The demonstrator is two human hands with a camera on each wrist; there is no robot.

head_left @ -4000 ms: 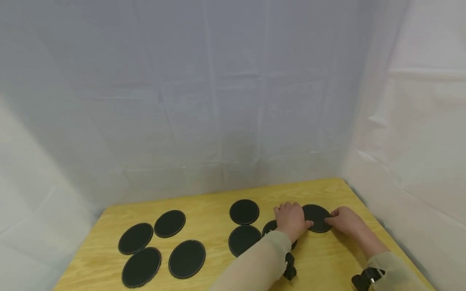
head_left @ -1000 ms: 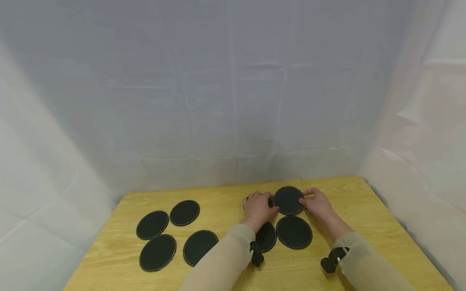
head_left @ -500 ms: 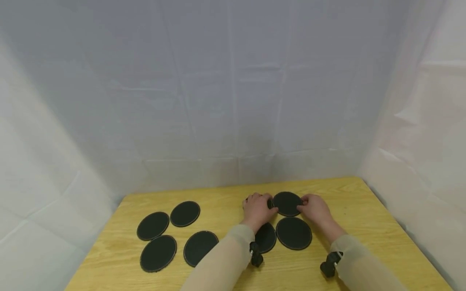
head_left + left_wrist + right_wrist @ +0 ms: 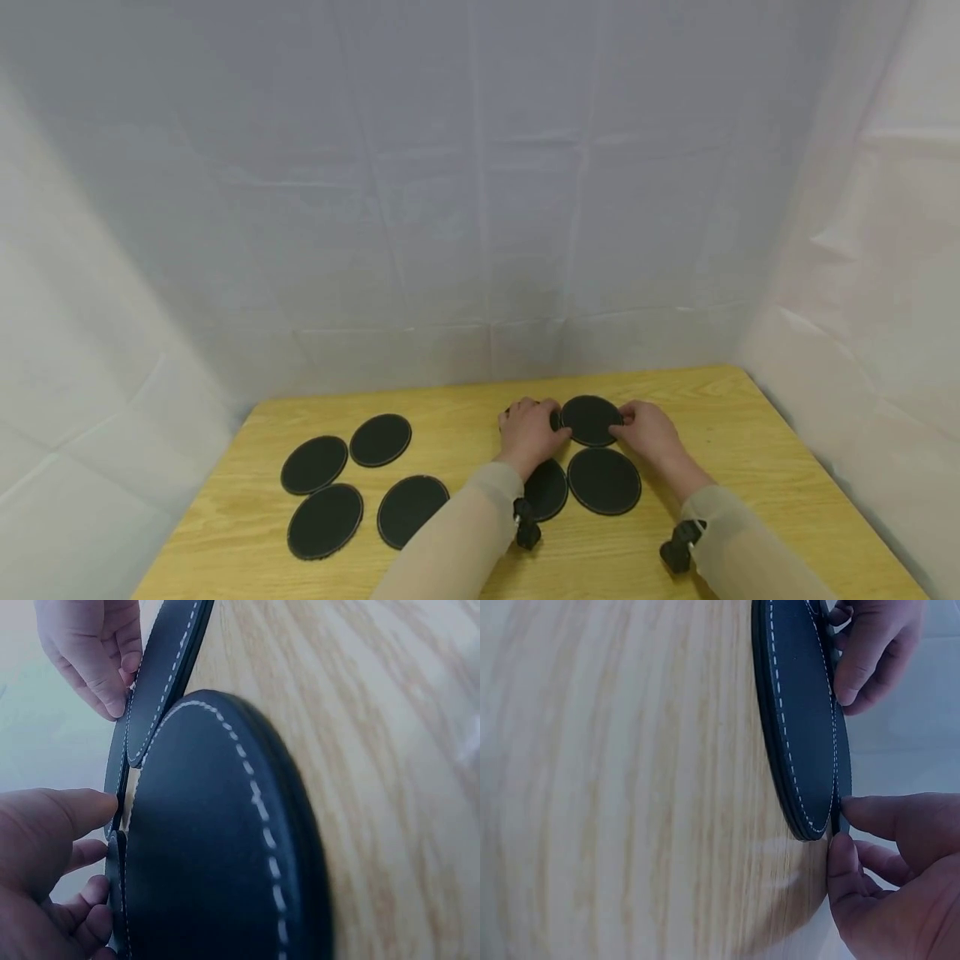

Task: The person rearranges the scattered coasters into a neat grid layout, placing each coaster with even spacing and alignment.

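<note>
Item: round black coaster (image 4: 590, 419), far middle of the table (image 4: 750, 433). Your left hand (image 4: 528, 432) and right hand (image 4: 652, 431) pinched its opposite edges, fingers curled; seven other coasters (image 4: 325, 520) lay flat nearby.

near disc (image 4: 217, 855): black, white stitching, flat on the tabletop (image 4: 390, 750)
far disc (image 4: 161, 679): beyond it
thin disc (image 4: 116, 776): edge between both hands
left hand (image 4: 45, 862): thumb on its rim
right hand (image 4: 94, 652): fingertips at its rim
</note>
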